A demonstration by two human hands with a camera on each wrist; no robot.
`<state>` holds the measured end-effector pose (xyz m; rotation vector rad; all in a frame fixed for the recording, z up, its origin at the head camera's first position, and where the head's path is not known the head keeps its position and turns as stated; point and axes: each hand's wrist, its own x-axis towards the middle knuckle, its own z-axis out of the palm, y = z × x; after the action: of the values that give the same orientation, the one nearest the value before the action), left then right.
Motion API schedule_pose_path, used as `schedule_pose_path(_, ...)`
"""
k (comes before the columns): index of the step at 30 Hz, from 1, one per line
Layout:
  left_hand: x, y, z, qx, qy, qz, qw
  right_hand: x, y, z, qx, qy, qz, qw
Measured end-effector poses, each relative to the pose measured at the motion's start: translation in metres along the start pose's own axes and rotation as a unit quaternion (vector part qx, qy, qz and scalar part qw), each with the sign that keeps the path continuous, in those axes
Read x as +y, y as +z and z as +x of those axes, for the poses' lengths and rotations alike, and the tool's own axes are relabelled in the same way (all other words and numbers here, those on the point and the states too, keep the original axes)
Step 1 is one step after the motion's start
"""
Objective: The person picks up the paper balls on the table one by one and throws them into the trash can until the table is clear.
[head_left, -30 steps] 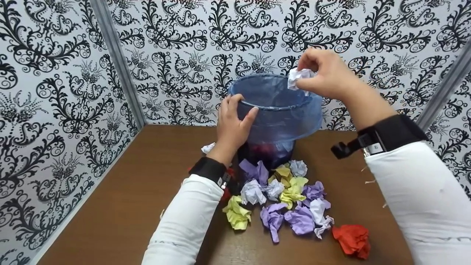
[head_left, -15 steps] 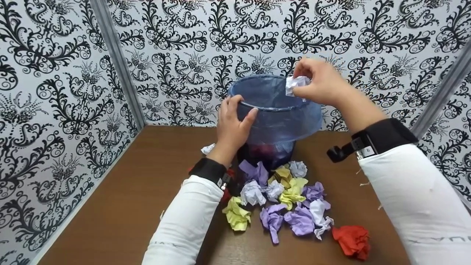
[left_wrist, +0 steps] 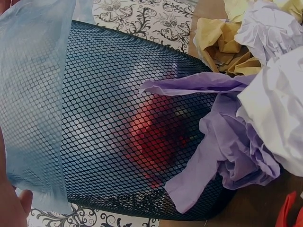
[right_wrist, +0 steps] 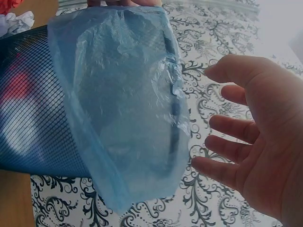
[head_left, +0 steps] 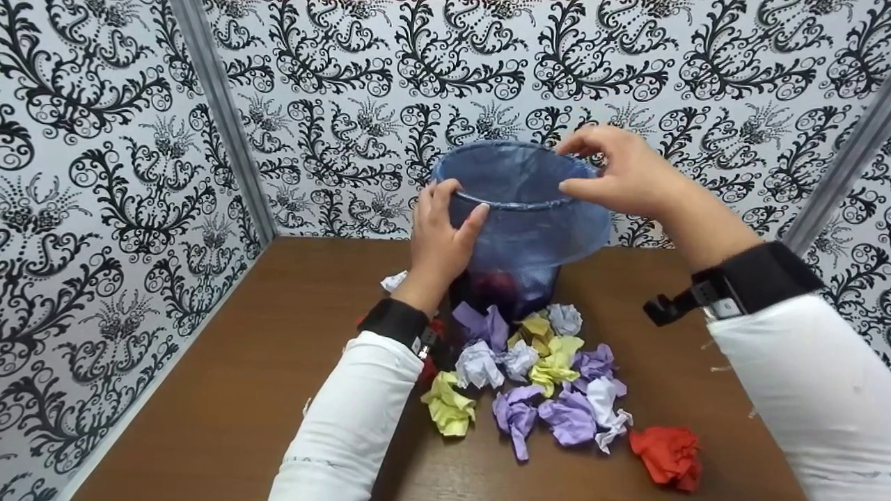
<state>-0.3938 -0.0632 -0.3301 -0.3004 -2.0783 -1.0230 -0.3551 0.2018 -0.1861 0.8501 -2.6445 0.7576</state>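
A dark mesh wastebasket [head_left: 536,285] stands on the table, lined with a translucent blue plastic bag [head_left: 550,233] folded down over its rim. My left hand [head_left: 442,226] holds the rim at the near left, fingertips hooked over the edge. Above the right side of the opening, my right hand [head_left: 619,170] has thumb and fingers spread with nothing between them; the right wrist view shows these fingers [right_wrist: 229,149] apart from the bag. Through the mesh, red paper [left_wrist: 154,135] and pale paper show inside the basket.
Crumpled purple [head_left: 567,417], yellow [head_left: 449,403] and white [head_left: 479,363] paper balls lie heaped before the basket. One red ball [head_left: 666,456] sits at the front right. A white scrap [head_left: 394,280] and red paper lie partly behind the left arm. Patterned walls [head_left: 334,125] enclose the table.
My right hand lowered the white paper ball towards the opening, then let it go; the fingers have spread and the ball is out of sight. My left hand has stayed on the rim.
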Motion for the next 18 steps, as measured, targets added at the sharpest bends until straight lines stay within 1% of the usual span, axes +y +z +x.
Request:
schedule_pose_path(3, -0.001, 0.001, 0.0, 0.008, 0.008, -0.002, 0.9999, 0.002, -0.003, -0.016, 0.003, -0.023, -0.01, 1.0)
schedule_pose_path(6, -0.001, 0.001, 0.0, 0.012, 0.009, -0.002, 0.9999, 0.006, -0.004, -0.035, 0.008, -0.065, -0.032, 0.997)
schedule_pose_path(10, -0.002, 0.0, 0.0, 0.01, 0.004, 0.001, 0.9999, 0.017, 0.0, -0.065, 0.005, -0.137, -0.057, 0.989)
schedule_pose_path(12, -0.003, 0.001, 0.0, 0.007, 0.001, 0.001, 1.0, 0.022, 0.003, -0.083, -0.004, -0.157, -0.067, 0.985)
schedule_pose_path(14, -0.002, 0.001, 0.0, 0.003, 0.001, 0.0, 1.0, 0.027, 0.006, -0.1, -0.024, -0.161, -0.078, 0.984)
schedule_pose_path(15, -0.002, 0.001, 0.0, 0.002, 0.001, -0.001, 1.0, 0.029, 0.008, -0.109, -0.038, -0.156, -0.083, 0.984)
schedule_pose_path(18, -0.001, 0.001, 0.0, -0.001, 0.0, -0.004, 1.0, 0.035, 0.016, -0.134, -0.086, -0.115, -0.099, 0.985)
